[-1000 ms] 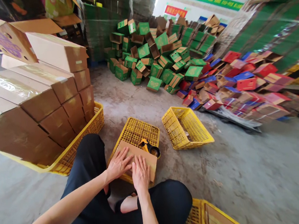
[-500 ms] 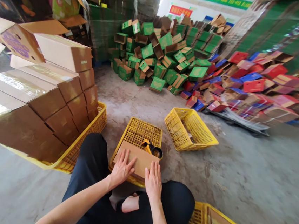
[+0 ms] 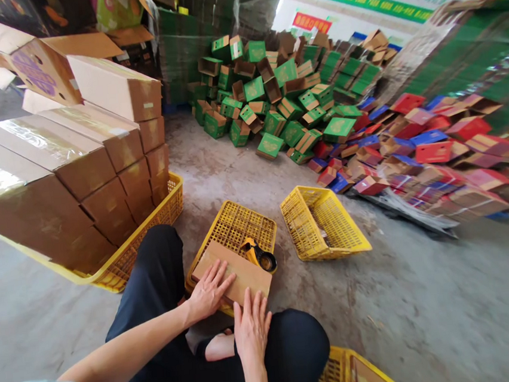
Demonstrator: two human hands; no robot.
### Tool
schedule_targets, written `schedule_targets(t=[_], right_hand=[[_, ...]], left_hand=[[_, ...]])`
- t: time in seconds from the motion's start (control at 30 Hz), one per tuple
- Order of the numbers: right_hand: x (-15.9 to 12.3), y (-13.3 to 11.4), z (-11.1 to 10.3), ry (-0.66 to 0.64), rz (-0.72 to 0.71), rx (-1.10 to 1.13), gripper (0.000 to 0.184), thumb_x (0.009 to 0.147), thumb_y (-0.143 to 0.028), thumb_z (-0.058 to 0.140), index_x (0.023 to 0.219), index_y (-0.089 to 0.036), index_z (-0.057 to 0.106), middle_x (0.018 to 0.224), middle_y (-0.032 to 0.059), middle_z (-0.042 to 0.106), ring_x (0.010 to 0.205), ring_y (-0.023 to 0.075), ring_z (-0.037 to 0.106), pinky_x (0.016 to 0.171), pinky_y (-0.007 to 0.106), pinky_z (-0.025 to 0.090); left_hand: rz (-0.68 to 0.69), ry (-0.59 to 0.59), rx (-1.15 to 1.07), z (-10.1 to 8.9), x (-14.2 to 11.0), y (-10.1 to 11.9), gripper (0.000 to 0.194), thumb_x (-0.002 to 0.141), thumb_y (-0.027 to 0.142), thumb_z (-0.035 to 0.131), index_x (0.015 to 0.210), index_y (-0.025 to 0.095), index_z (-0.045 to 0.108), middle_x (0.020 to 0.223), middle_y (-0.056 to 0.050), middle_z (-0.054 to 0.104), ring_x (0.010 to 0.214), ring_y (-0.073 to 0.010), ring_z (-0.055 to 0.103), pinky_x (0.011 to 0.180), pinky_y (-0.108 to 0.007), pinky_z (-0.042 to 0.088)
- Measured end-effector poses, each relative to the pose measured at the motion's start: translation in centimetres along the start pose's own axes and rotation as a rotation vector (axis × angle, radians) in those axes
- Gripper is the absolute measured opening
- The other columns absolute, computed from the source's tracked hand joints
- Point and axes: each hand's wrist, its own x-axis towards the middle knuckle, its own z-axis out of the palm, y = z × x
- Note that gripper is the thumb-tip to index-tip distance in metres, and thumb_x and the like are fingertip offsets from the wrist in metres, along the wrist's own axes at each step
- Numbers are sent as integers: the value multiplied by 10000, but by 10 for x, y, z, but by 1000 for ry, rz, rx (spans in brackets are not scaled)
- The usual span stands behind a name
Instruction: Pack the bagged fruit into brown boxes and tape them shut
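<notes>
In the head view, a small brown cardboard box (image 3: 247, 270) lay flat near the lower middle of the frame, on top of a yellow plastic crate (image 3: 239, 219) that looked upside down. The left hand (image 3: 208, 294) lay on the box's top with its fingers a bit spread. The right hand (image 3: 251, 323) had its fingertips on the box's near edge. Neither hand was clamped on anything; both were flat, with the fingers stretched out. A tape dispenser (image 3: 257, 254) sat just beyond the box, on the right part of the crate; I could not tell if it touched the box. Another yellow crate (image 3: 348, 230) stood right of the middle, and big taped cartons (image 3: 93, 152) were piled at the left. Green boxes (image 3: 270, 144) lay in a heap at the upper middle, with red and blue boxes (image 3: 433, 151) at the right. The step in hand seemed to be pressing the top down smooth. The next move seemed to call for a soft, even push, with the box kept steady.
</notes>
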Motion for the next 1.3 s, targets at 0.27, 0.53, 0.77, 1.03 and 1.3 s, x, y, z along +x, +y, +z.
schedule_targets(t=[0.27, 0.53, 0.77, 1.03, 1.3], right_hand=[[-3, 8, -4, -10, 28, 45, 680, 1080, -569, 203, 1589, -186, 439, 1623, 200, 412, 1516, 400, 373, 1159, 692, 330], [24, -43, 2, 8, -87, 113, 657, 1098, -494, 241, 1535, -77, 502, 1563, 214, 491, 1478, 379, 442, 1194, 592, 352], [41, -58, -12, -1, -346, 191, 541, 1105, -447, 308, 1510, -186, 553, 1514, 114, 587, 1481, 329, 423, 1183, 526, 364], [71, -47, -19, -20, -362, 116, 522, 1103, -461, 299, 1493, -245, 572, 1511, 112, 583, 1294, 297, 539, 1055, 459, 428], [103, -84, -17, -85, -403, 183, 551, 1106, -409, 276, 1485, -144, 575, 1543, 139, 554, 1447, 298, 446, 1183, 491, 349]], left_hand=[[-95, -18, 10, -18, -28, -47, 834, 890, 196, 587, 1652, 252, 253, 1734, -113, 182, 1605, -283, 184, 1262, -556, 245], [-165, 9, 35, -10, -19, -14, 828, 835, 234, 661, 1594, 109, 355, 1707, -257, 140, 1590, -422, 127, 1239, -593, 270], [-113, 34, 0, -13, -21, -21, 658, 898, 216, 573, 1539, 124, 454, 1663, -217, 334, 1587, -384, 202, 1252, -529, 292], [-106, 33, -42, -20, -24, -23, 657, 911, 304, 583, 1533, 129, 466, 1589, -191, 464, 1540, -353, 328, 1262, -498, 291], [-89, -37, 2, -15, -27, -16, 706, 920, 310, 553, 1580, 106, 412, 1643, -197, 387, 1583, -364, 227, 1281, -544, 242]])
